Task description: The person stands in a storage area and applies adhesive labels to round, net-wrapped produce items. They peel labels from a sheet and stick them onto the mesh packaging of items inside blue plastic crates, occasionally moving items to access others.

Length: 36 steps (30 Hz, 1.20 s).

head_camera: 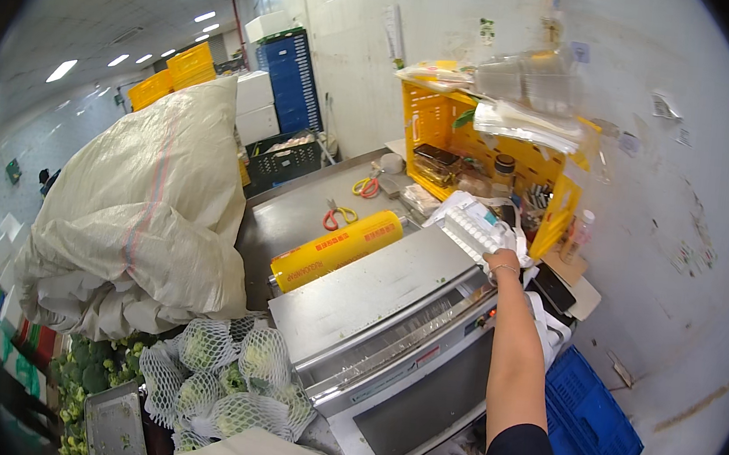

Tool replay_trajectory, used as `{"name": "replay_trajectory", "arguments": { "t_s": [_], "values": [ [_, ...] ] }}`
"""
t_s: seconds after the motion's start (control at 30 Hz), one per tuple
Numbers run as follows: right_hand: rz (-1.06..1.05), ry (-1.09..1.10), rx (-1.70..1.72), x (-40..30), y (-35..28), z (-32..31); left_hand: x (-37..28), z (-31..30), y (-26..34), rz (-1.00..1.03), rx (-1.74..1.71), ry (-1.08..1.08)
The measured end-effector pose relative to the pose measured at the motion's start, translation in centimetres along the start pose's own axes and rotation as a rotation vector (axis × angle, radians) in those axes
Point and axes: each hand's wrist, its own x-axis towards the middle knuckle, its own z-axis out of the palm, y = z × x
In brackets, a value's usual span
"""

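My right hand (502,265) reaches to the near edge of a white item with rows of small raised blocks (469,230), just past the right end of a steel cling-film wrapping machine (371,294). Its fingertips are partly hidden, so whether they grip the item or only touch it is unclear. My left hand is out of view. Behind the machine's flat top lies a yellow roll of wrapping film (336,251). Left of the machine, several pale green vegetable heads in white foam netting (208,344) are heaped together.
A yellow crate (431,112) on its side holds jars and small goods. Scissors (339,215) lie on the steel table (287,210). A large woven sack (143,206) stands left, above broccoli (88,365) and a metal tray (116,424). A blue crate (589,420) sits low right.
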Motion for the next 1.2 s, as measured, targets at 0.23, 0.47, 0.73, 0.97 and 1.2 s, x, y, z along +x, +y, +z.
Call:
{"name": "replay_trajectory", "arguments": {
  "t_s": [0.23,0.47,0.73,0.97,1.2],
  "values": [
    [-0.402,0.407,1.141,1.1,-5.1,-7.7,0.0,1.6,-0.4,-0.006,-0.01,-0.018],
    [-0.433,0.733,1.11,-15.4,-3.5,-16.5,-1.5,-1.8,-1.3,0.027,0.036,-0.184],
    [-0.278,0.799,1.05,-53.5,10.5,-15.6,-6.2,-10.8,-6.1,0.019,0.203,-0.584],
    [0.275,0.991,0.682,-89.3,19.4,-3.7,-13.4,-15.2,-8.7,-0.033,0.366,-0.923],
    [0.358,0.948,-0.3,-115.5,18.9,-1.8,-22.3,-13.8,-12.5,-0.062,0.546,-1.269]
  ]
}}
